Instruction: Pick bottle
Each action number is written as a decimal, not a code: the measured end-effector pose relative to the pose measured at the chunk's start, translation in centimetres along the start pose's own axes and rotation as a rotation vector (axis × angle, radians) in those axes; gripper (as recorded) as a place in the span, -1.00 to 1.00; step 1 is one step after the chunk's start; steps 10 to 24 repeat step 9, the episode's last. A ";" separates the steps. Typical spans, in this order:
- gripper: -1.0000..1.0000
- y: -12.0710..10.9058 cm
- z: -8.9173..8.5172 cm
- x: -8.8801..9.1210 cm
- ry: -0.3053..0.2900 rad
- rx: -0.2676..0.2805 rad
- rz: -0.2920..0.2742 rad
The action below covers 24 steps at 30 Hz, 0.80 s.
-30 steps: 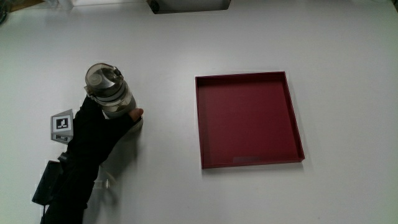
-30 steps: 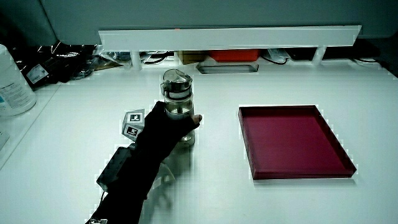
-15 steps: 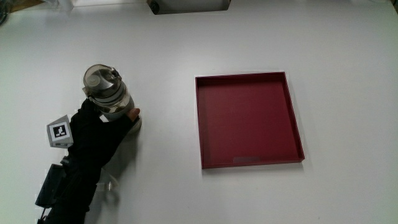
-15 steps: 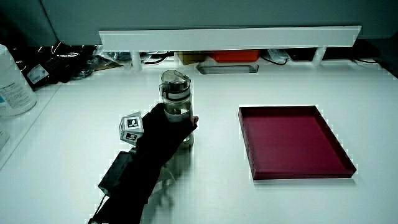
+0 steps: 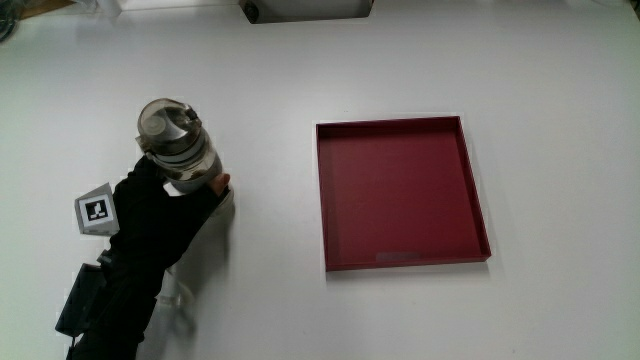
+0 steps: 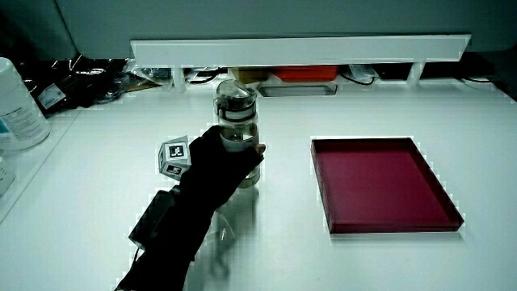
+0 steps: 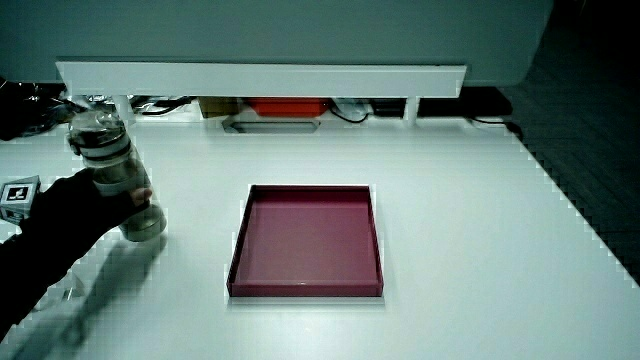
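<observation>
A clear bottle (image 5: 170, 140) with a grey lid stands upright beside the red tray (image 5: 400, 190), some way from it. The black-gloved hand (image 5: 175, 200) is shut around the bottle's lower body, with a bare fingertip showing on the side facing the tray. In both side views the bottle (image 6: 236, 113) (image 7: 105, 150) stays upright in the hand (image 6: 212, 170) (image 7: 75, 210), with its base at or just above the table. The glove hides most of the bottle's lower half. The forearm reaches in from the person's edge of the table.
The shallow square red tray (image 6: 380, 182) (image 7: 308, 238) lies flat with nothing in it. A low white partition (image 6: 299, 48) runs along the table, with cables and boxes under it. A white tub (image 6: 16, 109) stands at the table's edge. The patterned cube (image 5: 96, 210) sits on the hand.
In the side view the bottle and the hand now sit a little higher than one second ago, still upright. The grasp is unchanged and the tray has not moved.
</observation>
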 end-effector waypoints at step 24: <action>1.00 0.4 -1.9 5.0 -0.165 -0.069 -0.140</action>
